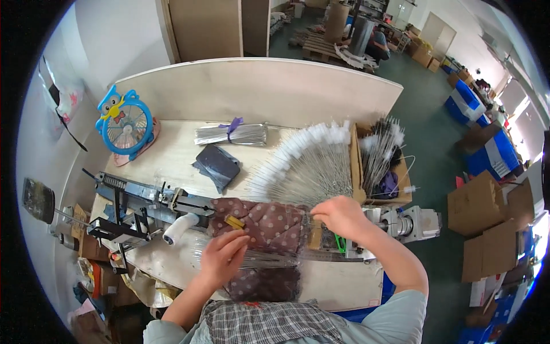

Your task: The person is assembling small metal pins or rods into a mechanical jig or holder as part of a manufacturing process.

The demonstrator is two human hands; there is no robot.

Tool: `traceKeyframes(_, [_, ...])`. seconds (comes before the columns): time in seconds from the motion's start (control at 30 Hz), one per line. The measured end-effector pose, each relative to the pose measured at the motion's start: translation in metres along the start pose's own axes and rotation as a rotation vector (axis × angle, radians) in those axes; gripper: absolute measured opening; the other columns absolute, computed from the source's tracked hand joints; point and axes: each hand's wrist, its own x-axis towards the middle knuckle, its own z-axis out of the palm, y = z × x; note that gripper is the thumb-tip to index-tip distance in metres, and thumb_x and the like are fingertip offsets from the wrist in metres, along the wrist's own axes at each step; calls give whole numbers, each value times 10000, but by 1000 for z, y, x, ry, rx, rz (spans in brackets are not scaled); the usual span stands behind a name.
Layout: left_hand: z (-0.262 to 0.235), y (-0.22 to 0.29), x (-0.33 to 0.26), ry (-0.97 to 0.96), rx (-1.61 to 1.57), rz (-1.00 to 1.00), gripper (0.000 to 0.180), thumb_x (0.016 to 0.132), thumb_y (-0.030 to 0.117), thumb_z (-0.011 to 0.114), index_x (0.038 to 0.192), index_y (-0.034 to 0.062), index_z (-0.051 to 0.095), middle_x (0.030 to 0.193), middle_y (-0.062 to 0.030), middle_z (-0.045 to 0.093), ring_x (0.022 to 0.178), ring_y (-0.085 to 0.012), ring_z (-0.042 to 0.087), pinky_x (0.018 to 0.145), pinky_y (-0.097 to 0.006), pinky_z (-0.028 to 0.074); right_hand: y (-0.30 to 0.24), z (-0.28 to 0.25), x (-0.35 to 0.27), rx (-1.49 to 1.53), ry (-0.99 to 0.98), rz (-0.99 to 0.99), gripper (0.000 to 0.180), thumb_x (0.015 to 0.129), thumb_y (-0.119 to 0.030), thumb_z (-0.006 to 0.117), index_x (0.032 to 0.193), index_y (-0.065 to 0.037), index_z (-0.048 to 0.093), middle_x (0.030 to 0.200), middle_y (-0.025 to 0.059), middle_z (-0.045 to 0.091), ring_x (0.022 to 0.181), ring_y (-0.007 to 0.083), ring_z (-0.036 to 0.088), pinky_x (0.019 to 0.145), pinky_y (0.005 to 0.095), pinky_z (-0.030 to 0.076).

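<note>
The left hand [222, 256] rests near the front edge of the tabletop [172, 155], fingers bent and pinched on thin wires [269, 261] that lie across a dotted cloth [269, 226]. The right hand [342, 217] is farther right, above the cloth's right end, with its fingers curled down at the near ends of a fan of brushes [306, 166]; I cannot tell if it grips one. The brushes are long thin wires with white fluffy tips, spread out in the middle of the tabletop, tips toward the back edge. The dotted cloth covers the middle of a long metal machine [143, 200] that runs from the left edge to the right edge. A small yellow piece [234, 222] sits on the cloth just above the left hand. A white roller [179, 227] sticks out of the machine left of the cloth. A brown box [381, 166] at the right edge holds more brushes, some white and some dark. Near the back edge lies a shiny bundle [232, 134] tied with a purple band. A dark pouch [216, 163] lies in front of it. A blue fan [124, 121] stands at the back left corner.
</note>
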Motion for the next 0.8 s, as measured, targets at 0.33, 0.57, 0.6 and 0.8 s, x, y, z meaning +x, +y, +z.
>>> traceKeyframes(0.33, [-34, -12, -35, 47, -237, -435, 150, 791, 12, 656, 938, 2, 683, 992, -139, 671, 921, -256, 657, 792, -329, 513, -54, -16, 32, 208, -32, -117, 177, 734, -286, 703, 833, -144, 742, 726, 48, 674, 724, 219, 614, 654, 339, 487])
traceKeyframes(0.57, [-30, -35, -57, 128, -916, -828, 175, 876, 117, 608, 975, -20, 657, 947, -111, 672, 828, -181, 634, 757, -311, 510, -119, 22, 85, 289, 121, -262, 147, 729, -290, 698, 792, -163, 736, 738, 6, 662, 774, 204, 584, 663, 346, 478])
traceKeyframes(0.6, [-35, -39, -57, 129, -920, -823, 175, 876, 117, 608, 975, -20, 657, 947, -111, 672, 828, -181, 634, 757, -311, 510, -126, 26, 90, 283, 121, -262, 147, 729, -290, 698, 792, -163, 736, 738, 6, 662, 774, 204, 584, 663, 346, 478])
traceKeyframes(0.8, [-54, -41, -28, 326, -1449, -1047, 312, 912, 266, 571, 1002, -28, 628, 835, -79, 662, 745, -118, 611, 669, -257, 477, -152, 41, 103, 281, 211, -182, 105, 727, -236, 674, 780, -158, 719, 709, 31, 643, 780, 233, 564, 653, 370, 482])
